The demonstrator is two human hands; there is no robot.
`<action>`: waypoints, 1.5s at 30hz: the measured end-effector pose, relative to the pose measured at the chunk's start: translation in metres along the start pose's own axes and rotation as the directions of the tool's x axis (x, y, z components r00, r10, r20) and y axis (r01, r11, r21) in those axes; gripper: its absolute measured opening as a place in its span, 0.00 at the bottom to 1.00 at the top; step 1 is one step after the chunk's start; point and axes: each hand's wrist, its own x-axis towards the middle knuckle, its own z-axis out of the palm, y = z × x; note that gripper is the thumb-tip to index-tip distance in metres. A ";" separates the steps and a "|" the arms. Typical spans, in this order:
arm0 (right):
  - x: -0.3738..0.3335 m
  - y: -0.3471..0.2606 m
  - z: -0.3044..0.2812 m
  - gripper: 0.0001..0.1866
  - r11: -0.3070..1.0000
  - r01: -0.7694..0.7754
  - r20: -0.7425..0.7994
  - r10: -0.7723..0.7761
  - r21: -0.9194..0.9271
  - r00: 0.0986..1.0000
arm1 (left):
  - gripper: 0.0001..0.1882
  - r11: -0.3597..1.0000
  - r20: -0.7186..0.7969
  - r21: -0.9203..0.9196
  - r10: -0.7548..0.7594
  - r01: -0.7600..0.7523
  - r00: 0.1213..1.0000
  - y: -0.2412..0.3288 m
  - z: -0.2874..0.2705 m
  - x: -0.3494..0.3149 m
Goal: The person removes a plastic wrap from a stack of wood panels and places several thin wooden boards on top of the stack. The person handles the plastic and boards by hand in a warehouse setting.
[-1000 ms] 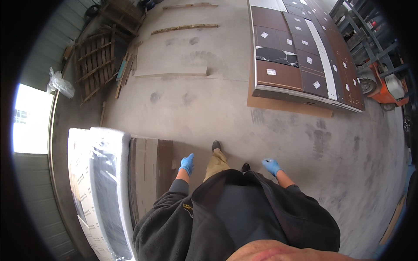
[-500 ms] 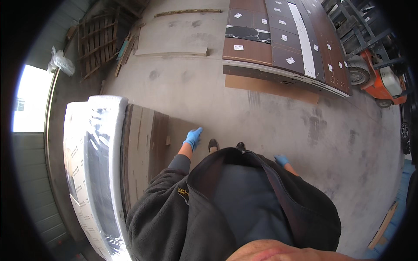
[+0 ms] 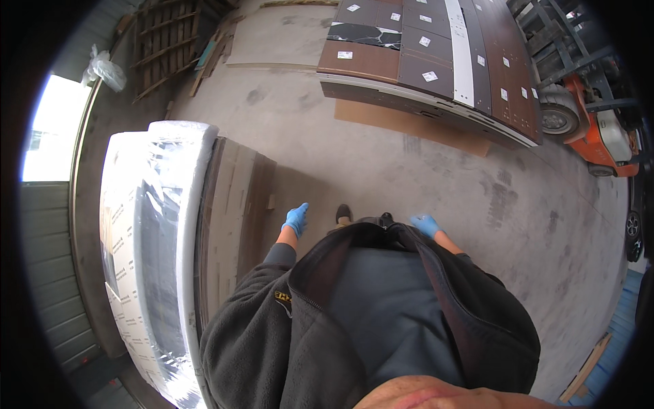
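Observation:
Both my hands wear blue gloves and hang at my sides, holding nothing. My left hand [image 3: 296, 219] has loosely spread fingers and is close to the right edge of a low stack of brown boards [image 3: 235, 225], without touching it. My right hand [image 3: 426, 225] is over bare concrete floor [image 3: 409, 170], fingers apart. One of my shoes [image 3: 343, 213] shows between the hands. My dark jacket fills the lower middle.
A tall white plastic-wrapped pallet load [image 3: 150, 238] stands left of the brown boards. Ahead lies a large stack of dark brown and grey panels [image 3: 436, 61] with small white labels. An orange forklift [image 3: 593, 126] stands at right. Wooden pallets [image 3: 163, 41] lean at the far left.
I have walked forward and turned left: the wrapped load and brown boards now lie closer on my left, the panel stack has shifted up and right. My hands swung with the steps.

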 end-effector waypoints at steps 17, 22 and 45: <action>-0.057 0.291 -0.079 0.24 0.990 0.122 -0.163 -0.109 0.070 0.981 | 0.17 0.997 0.176 0.012 0.075 -0.078 0.982 -0.104 0.277 -0.064; -0.091 0.353 -0.109 0.25 0.994 0.104 -0.188 -0.094 0.043 0.978 | 0.14 0.991 0.151 0.047 0.121 -0.129 0.981 -0.140 0.342 -0.096; -0.189 0.587 -0.215 0.21 0.974 -0.001 -0.189 0.045 0.227 0.981 | 0.15 0.990 0.298 0.035 0.117 -0.134 0.947 -0.255 0.559 -0.196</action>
